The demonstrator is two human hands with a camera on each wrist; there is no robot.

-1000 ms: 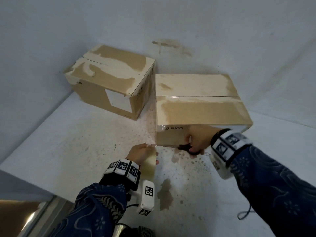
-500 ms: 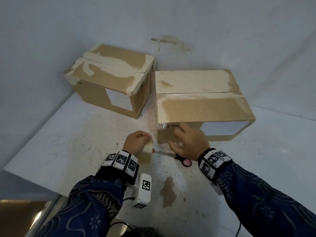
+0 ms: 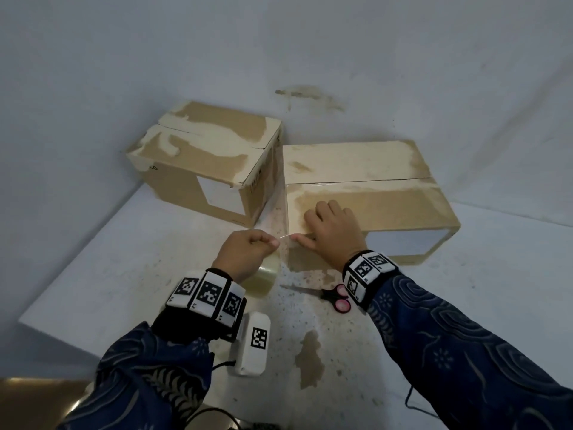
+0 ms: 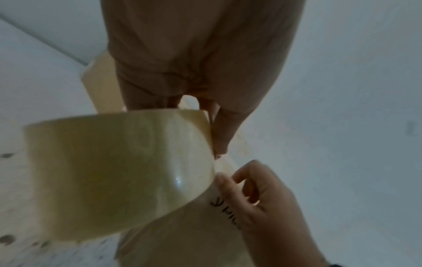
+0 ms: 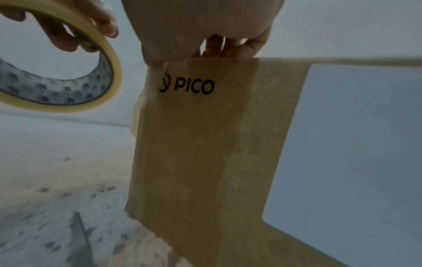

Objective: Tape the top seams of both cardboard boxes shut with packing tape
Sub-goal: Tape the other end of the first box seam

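Two closed cardboard boxes stand on the white table: the left box [image 3: 204, 169] and the right box [image 3: 372, 193], marked PICO [image 5: 205, 144]. Clear tape lies along the right box's top seam [image 3: 356, 183]. My right hand [image 3: 331, 231] lies on that box's front left corner, fingers on top. Its thumb presses a tape end onto the front face [image 5: 157, 75]. My left hand [image 3: 248, 249] grips the packing tape roll [image 3: 263, 277], also seen at the roll [image 4: 114, 171] [image 5: 68, 75], just left of the box. A thin line of tape runs between the two thumbs.
Pink-handled scissors [image 3: 325, 294] lie on the table in front of the right box, under my right wrist. A brown stain [image 3: 310, 358] marks the table nearer me. Walls close in behind and left of the boxes. The table's left edge [image 3: 71, 265] drops off.
My right hand has laid the scissors on the table and moved up onto the right box's front corner. The left hand keeps the roll, shifted slightly toward the box.
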